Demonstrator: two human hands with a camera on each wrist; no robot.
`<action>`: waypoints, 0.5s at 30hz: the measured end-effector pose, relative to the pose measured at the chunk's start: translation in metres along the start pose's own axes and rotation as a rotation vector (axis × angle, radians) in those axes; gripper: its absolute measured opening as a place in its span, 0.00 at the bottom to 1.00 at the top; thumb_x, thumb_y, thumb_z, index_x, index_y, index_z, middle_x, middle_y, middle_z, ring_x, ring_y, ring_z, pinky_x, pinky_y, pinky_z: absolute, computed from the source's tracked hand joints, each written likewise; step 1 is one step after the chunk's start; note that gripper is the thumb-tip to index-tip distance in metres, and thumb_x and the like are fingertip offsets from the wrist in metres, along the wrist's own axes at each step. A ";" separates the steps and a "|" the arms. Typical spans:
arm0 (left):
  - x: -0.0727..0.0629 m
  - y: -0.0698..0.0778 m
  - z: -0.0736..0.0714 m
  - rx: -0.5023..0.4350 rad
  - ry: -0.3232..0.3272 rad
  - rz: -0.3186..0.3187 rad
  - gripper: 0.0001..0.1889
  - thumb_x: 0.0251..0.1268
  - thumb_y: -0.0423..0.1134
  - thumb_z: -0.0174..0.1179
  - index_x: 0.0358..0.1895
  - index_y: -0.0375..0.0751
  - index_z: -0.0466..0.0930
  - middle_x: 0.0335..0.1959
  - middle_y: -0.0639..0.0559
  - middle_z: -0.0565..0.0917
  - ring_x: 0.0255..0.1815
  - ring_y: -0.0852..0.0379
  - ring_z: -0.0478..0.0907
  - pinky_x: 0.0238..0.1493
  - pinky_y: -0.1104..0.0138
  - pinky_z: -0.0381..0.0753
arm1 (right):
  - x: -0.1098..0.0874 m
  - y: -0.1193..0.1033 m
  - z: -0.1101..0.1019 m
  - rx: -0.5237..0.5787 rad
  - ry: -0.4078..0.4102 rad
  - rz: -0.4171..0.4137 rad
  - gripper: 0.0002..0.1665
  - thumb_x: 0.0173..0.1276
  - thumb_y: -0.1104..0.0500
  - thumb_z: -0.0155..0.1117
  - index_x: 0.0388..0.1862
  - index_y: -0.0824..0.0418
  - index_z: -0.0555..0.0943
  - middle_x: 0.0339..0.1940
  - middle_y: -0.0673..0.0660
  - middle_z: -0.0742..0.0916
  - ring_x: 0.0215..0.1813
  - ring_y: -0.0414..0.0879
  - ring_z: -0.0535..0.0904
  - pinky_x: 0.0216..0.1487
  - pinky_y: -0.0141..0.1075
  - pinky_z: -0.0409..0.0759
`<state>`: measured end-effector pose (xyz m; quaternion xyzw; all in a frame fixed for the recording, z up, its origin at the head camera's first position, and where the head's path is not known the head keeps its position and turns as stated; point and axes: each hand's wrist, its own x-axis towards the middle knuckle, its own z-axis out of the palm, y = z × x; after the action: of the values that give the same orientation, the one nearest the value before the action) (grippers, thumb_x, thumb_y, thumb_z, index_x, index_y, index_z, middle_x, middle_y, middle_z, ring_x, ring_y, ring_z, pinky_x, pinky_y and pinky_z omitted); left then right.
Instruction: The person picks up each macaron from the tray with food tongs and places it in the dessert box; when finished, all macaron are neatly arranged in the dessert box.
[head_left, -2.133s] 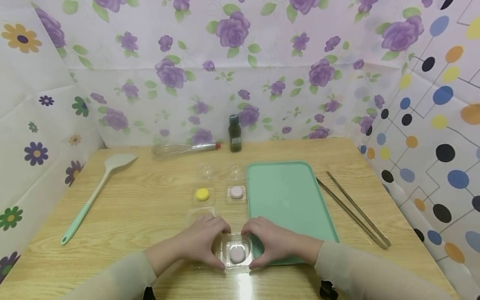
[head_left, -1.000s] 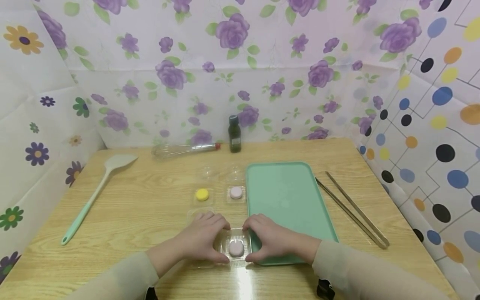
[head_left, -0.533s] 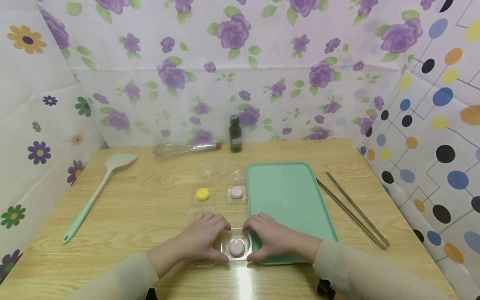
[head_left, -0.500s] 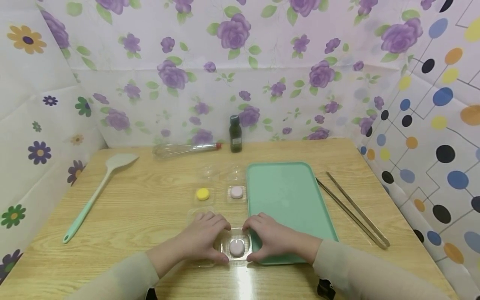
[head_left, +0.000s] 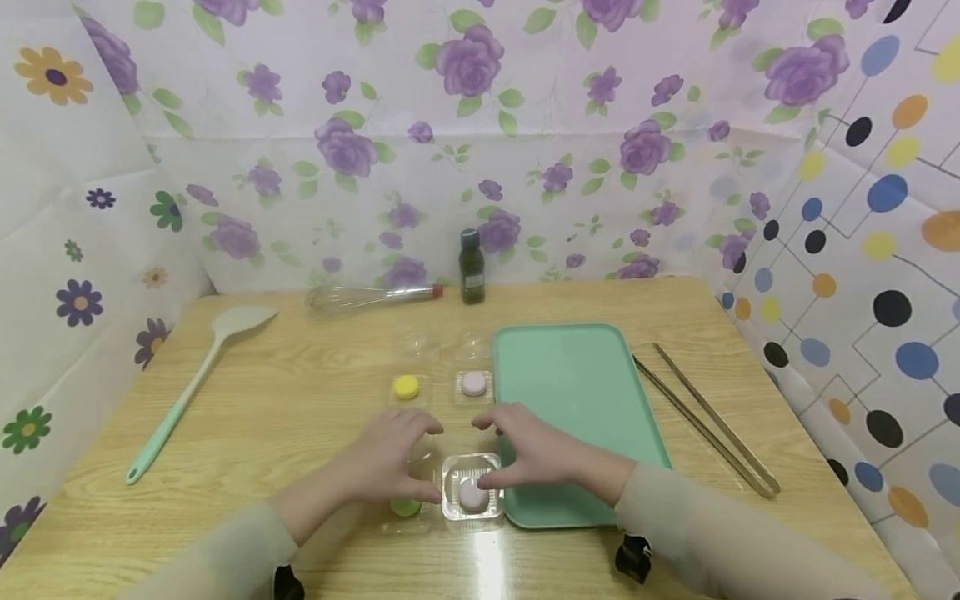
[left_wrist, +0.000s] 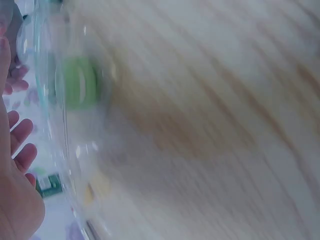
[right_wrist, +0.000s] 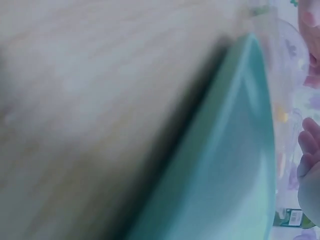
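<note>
Clear box point(head_left: 455, 481), between both hands point(head_left: 381, 458) point(head_left: 536, 450), contact unclear

Lower centre of the frame, there's the clear plastic box point(head_left: 453, 479), squarish, ribbed, sitting flat and catching the light, one pale pinkish disc point(head_left: 472, 497) inside. Just to its left, a second clear box point(head_left: 408, 527), partly hidden, and its green disc point(head_left: 406, 507) is peeking out.

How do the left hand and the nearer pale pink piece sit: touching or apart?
Apart: in the head view, the left rim of the clear container shows between the left hand and the pale pink piece.
</note>
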<state>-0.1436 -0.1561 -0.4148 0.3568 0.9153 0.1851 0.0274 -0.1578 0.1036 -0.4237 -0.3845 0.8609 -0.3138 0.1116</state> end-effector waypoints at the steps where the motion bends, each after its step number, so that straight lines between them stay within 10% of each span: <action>1: -0.001 -0.003 -0.002 -0.002 0.005 -0.013 0.42 0.38 0.63 0.70 0.56 0.39 0.71 0.55 0.47 0.75 0.58 0.46 0.68 0.61 0.48 0.63 | 0.004 -0.001 -0.001 0.023 -0.001 0.005 0.44 0.54 0.41 0.70 0.63 0.62 0.66 0.56 0.56 0.76 0.53 0.51 0.72 0.53 0.40 0.72; 15: -0.033 -0.059 -0.024 -0.049 0.054 -0.157 0.39 0.47 0.51 0.70 0.63 0.40 0.68 0.62 0.46 0.72 0.63 0.44 0.65 0.63 0.44 0.58 | 0.055 -0.011 0.007 0.123 -0.085 0.129 0.50 0.57 0.44 0.69 0.72 0.59 0.58 0.57 0.56 0.78 0.53 0.47 0.75 0.50 0.35 0.75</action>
<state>-0.1618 -0.2257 -0.4168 0.2780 0.9360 0.2143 0.0259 -0.1857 0.0548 -0.4194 -0.3336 0.8576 -0.3415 0.1912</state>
